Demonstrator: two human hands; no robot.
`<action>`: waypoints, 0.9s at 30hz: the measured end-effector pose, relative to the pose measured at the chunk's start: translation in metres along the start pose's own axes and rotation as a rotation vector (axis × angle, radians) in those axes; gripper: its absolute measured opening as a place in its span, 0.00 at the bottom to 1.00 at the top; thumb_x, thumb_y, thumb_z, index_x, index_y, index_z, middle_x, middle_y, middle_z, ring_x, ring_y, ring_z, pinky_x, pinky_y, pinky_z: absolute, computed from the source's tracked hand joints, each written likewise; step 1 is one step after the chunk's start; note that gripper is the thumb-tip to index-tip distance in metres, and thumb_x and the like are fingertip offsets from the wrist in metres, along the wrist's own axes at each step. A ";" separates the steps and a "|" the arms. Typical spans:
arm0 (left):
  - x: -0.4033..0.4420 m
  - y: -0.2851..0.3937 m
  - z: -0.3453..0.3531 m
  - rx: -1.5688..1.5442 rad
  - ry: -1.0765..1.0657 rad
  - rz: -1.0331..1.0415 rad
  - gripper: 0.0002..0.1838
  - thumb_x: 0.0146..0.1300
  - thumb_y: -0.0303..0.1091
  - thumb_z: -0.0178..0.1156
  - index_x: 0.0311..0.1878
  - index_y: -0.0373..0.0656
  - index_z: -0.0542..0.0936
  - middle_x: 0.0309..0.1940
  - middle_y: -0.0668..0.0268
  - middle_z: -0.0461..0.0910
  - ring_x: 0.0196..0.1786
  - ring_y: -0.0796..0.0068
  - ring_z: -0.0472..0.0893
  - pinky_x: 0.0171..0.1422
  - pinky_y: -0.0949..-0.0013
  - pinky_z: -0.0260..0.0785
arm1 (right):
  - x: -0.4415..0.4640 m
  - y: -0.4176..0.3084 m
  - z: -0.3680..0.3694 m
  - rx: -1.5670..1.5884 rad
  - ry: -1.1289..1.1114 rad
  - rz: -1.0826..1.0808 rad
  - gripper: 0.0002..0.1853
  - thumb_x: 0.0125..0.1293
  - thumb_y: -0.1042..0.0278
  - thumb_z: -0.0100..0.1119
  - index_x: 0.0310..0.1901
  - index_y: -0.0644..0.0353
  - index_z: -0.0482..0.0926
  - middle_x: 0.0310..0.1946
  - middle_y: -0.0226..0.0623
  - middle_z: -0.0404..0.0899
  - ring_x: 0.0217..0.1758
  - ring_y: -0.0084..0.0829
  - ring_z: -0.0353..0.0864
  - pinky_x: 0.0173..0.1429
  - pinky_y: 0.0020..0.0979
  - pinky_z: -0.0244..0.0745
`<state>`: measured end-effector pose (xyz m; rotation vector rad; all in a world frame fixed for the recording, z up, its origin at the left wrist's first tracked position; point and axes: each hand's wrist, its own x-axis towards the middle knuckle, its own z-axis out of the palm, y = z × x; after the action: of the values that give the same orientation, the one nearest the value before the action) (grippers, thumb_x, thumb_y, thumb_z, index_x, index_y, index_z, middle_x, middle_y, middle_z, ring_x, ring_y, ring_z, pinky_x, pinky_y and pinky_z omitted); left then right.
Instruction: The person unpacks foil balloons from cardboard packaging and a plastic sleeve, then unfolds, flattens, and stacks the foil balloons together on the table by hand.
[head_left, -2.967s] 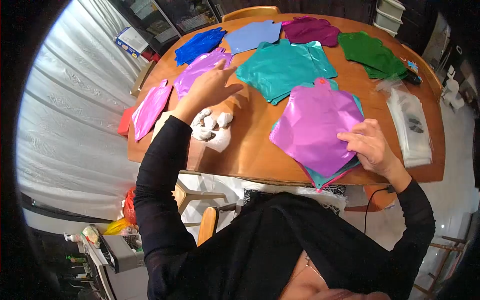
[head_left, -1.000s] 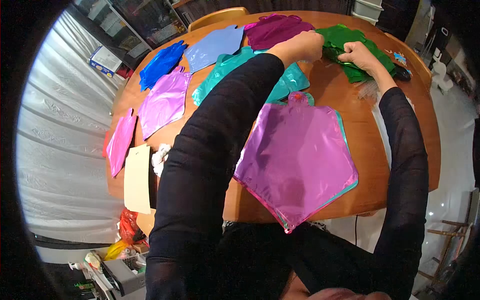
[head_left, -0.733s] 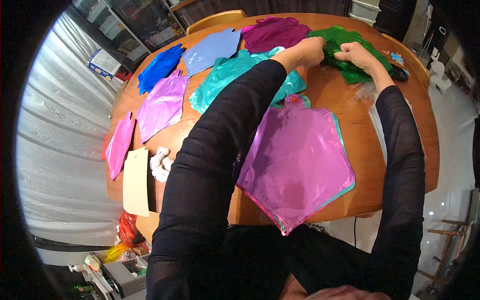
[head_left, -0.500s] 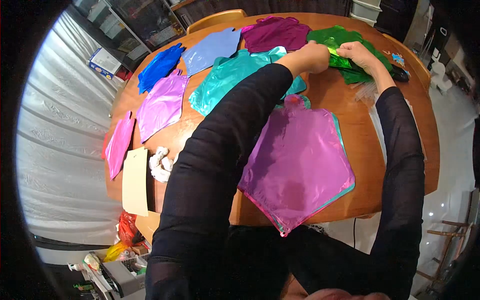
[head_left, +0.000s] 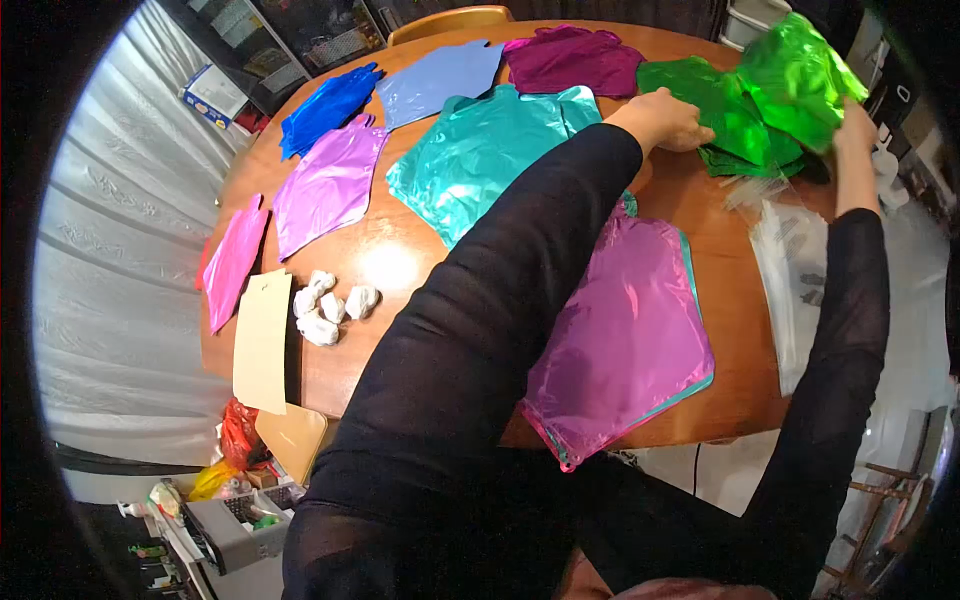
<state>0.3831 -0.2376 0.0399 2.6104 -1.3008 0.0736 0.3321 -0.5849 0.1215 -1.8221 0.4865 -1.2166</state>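
Observation:
My right hand (head_left: 853,130) grips the edge of a shiny green foil sheet (head_left: 800,85), raised at the back right and blurred by motion. My left hand (head_left: 672,122) is beside the left edge of the green foil stack (head_left: 685,85), its fingers loosely bent and nothing visible in them. Nearer my body lies a purple foil piece (head_left: 630,320) on a pile with teal and pink edges, partly hidden by my left sleeve. Behind that sleeve is a teal foil stack (head_left: 480,150).
On the wooden table (head_left: 400,240) lie blue (head_left: 330,108), pale blue (head_left: 440,82), maroon (head_left: 570,62), lilac (head_left: 330,190) and pink (head_left: 236,262) foils. White crumpled pieces (head_left: 320,328) sit by a cream card (head_left: 262,340). Clear plastic sleeves (head_left: 785,290) lie at the right.
A green foil has been lifted off the stack to the right and up in my right hand. My left hand has moved slightly right and its grip has loosened. The camera view has shifted a little.

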 end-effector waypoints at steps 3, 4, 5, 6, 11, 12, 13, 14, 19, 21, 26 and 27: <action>0.003 0.002 0.002 -0.008 0.001 0.006 0.32 0.67 0.59 0.45 0.51 0.39 0.84 0.53 0.54 0.83 0.55 0.44 0.78 0.62 0.51 0.69 | 0.044 0.006 -0.051 0.054 0.122 0.061 0.08 0.65 0.65 0.58 0.42 0.57 0.81 0.31 0.24 0.78 0.32 0.19 0.71 0.38 0.21 0.65; 0.005 0.003 0.002 -0.010 0.005 0.007 0.32 0.68 0.59 0.45 0.51 0.39 0.84 0.54 0.54 0.83 0.56 0.44 0.78 0.63 0.50 0.69 | 0.055 0.005 -0.068 0.076 0.136 0.077 0.09 0.66 0.64 0.58 0.43 0.57 0.81 0.32 0.24 0.78 0.32 0.19 0.72 0.38 0.20 0.66; 0.008 0.004 0.001 -0.001 0.004 0.018 0.32 0.68 0.59 0.45 0.51 0.39 0.83 0.53 0.54 0.83 0.55 0.44 0.79 0.62 0.51 0.69 | 0.066 0.004 -0.083 0.101 0.135 0.086 0.09 0.66 0.64 0.58 0.44 0.58 0.81 0.33 0.25 0.79 0.33 0.19 0.72 0.38 0.20 0.66; 0.013 0.003 0.001 0.009 0.003 0.029 0.31 0.69 0.59 0.44 0.51 0.39 0.83 0.52 0.54 0.83 0.53 0.44 0.79 0.61 0.51 0.70 | 0.070 -0.004 -0.094 0.115 0.119 0.090 0.10 0.67 0.64 0.58 0.45 0.58 0.81 0.34 0.25 0.79 0.33 0.19 0.73 0.39 0.20 0.67; 0.025 -0.020 -0.008 0.120 -0.008 0.070 0.28 0.73 0.55 0.42 0.49 0.39 0.81 0.46 0.53 0.84 0.43 0.44 0.81 0.52 0.51 0.73 | 0.055 -0.041 -0.107 0.124 -0.067 0.056 0.13 0.69 0.63 0.57 0.51 0.58 0.81 0.37 0.26 0.82 0.34 0.19 0.75 0.40 0.20 0.69; 0.020 -0.021 -0.013 0.135 -0.010 0.069 0.28 0.73 0.54 0.41 0.48 0.39 0.81 0.45 0.52 0.84 0.42 0.44 0.81 0.52 0.52 0.74 | 0.042 -0.051 -0.102 0.109 -0.115 0.040 0.14 0.70 0.63 0.57 0.53 0.58 0.81 0.38 0.26 0.82 0.35 0.19 0.76 0.40 0.20 0.70; 0.011 -0.021 -0.032 0.217 0.048 0.114 0.26 0.73 0.52 0.43 0.46 0.39 0.81 0.43 0.53 0.85 0.40 0.45 0.81 0.50 0.52 0.74 | 0.027 -0.061 -0.099 0.098 -0.158 0.018 0.15 0.70 0.63 0.57 0.54 0.58 0.81 0.38 0.27 0.83 0.35 0.19 0.76 0.40 0.20 0.70; -0.002 -0.032 -0.045 0.135 0.092 0.168 0.24 0.73 0.49 0.45 0.44 0.38 0.81 0.40 0.54 0.85 0.38 0.47 0.81 0.48 0.53 0.74 | 0.007 -0.072 -0.093 0.082 -0.201 -0.003 0.15 0.70 0.63 0.57 0.55 0.58 0.80 0.39 0.27 0.83 0.35 0.19 0.77 0.40 0.20 0.71; -0.111 -0.041 -0.121 -0.068 0.195 0.019 0.15 0.70 0.40 0.56 0.43 0.36 0.83 0.33 0.60 0.85 0.32 0.64 0.80 0.42 0.61 0.73 | -0.115 -0.142 -0.074 -0.034 -0.477 -0.255 0.15 0.74 0.63 0.53 0.56 0.62 0.79 0.42 0.27 0.81 0.39 0.14 0.74 0.44 0.18 0.69; -0.161 -0.046 -0.142 -0.198 0.261 -0.029 0.18 0.66 0.45 0.57 0.43 0.38 0.84 0.30 0.55 0.84 0.30 0.56 0.81 0.40 0.58 0.75 | -0.157 -0.161 -0.076 0.077 -0.648 -0.323 0.13 0.73 0.67 0.55 0.54 0.60 0.80 0.44 0.27 0.82 0.41 0.18 0.76 0.44 0.19 0.71; -0.273 -0.031 -0.169 -0.283 0.282 -0.094 0.16 0.71 0.39 0.60 0.52 0.34 0.83 0.53 0.59 0.83 0.48 0.69 0.82 0.54 0.70 0.74 | -0.264 -0.199 -0.085 0.101 -0.767 -0.844 0.12 0.64 0.82 0.53 0.46 0.60 0.81 0.39 0.32 0.79 0.37 0.25 0.72 0.43 0.24 0.69; -0.291 -0.027 -0.169 -0.284 0.283 -0.098 0.16 0.71 0.39 0.60 0.52 0.34 0.83 0.53 0.59 0.83 0.48 0.69 0.82 0.54 0.70 0.74 | -0.284 -0.208 -0.081 0.177 -0.742 -1.020 0.12 0.57 0.83 0.55 0.42 0.58 0.81 0.37 0.34 0.78 0.35 0.32 0.71 0.48 0.31 0.69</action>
<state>0.2375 0.0435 0.1576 2.3184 -1.0042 0.2169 0.1052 -0.3053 0.1497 -2.2244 -1.0426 -0.9881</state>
